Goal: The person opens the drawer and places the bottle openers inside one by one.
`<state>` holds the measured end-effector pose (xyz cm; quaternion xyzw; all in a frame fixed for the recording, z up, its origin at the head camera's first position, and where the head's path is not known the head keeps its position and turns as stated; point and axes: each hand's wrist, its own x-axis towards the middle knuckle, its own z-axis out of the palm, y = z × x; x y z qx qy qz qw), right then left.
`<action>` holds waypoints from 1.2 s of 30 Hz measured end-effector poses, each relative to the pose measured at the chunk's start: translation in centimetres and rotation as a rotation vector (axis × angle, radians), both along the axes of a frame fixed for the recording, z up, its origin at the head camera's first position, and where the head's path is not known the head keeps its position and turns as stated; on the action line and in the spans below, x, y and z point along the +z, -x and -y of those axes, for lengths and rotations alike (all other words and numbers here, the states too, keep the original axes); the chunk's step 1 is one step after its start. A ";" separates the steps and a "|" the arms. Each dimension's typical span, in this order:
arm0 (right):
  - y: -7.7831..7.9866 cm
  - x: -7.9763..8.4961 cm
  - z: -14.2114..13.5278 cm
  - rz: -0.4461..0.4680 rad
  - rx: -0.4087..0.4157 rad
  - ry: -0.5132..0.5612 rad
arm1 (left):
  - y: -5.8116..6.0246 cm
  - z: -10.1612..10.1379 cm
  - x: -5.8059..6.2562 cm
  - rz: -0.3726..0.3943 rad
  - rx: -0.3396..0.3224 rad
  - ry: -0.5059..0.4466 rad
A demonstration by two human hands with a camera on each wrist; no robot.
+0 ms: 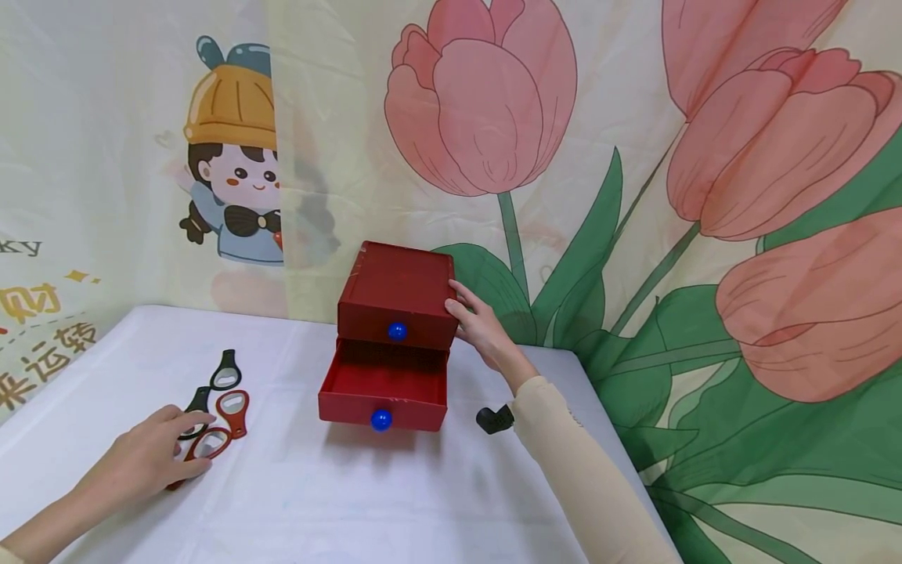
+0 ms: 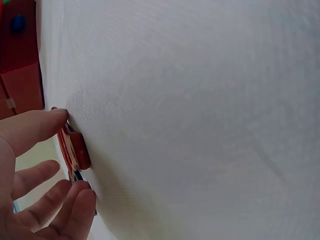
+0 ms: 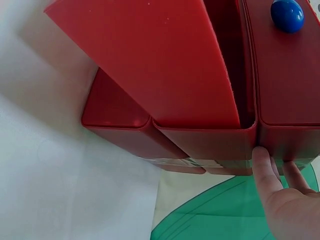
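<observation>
My left hand (image 1: 144,454) is spread over several bottle openers on the table. Its thumb and fingertips lie at opposite sides of a red opener (image 1: 213,445) and a black opener (image 1: 200,399); in the left wrist view the thumb touches the edge of a red one (image 2: 82,151). Another red opener (image 1: 240,423) and a black opener (image 1: 229,360) lie just beyond. My right hand (image 1: 486,333) rests its extended fingers (image 3: 262,167) against the right side of a dark red drawer cabinet (image 1: 398,282). Below the closed top drawer, a lower drawer (image 1: 387,407) is pulled out.
A small black object (image 1: 493,421) lies right of the cabinet, partly hidden by my right sleeve (image 1: 564,446). The white-covered table (image 1: 296,493) ends at a hanging cloth (image 1: 338,117) printed with tulips and a cartoon child. Blue knobs (image 1: 381,420) stick out from the drawer fronts.
</observation>
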<state>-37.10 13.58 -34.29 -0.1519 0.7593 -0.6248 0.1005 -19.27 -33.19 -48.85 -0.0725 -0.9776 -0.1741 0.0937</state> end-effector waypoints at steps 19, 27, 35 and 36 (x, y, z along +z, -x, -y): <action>-0.1 0.1 0.0 -0.003 -0.002 -0.005 | 1.3 -0.1 0.6 0.160 -0.042 -0.034; -0.1 0.1 0.0 -0.007 -0.001 -0.012 | 1.5 0.0 1.1 0.179 -0.078 -0.015; -0.2 0.1 0.0 -0.005 0.001 -0.012 | 1.5 0.1 1.4 0.193 -0.105 -0.013; -0.2 0.1 0.0 -0.003 0.002 -0.010 | 1.5 0.1 1.5 0.197 -0.103 -0.011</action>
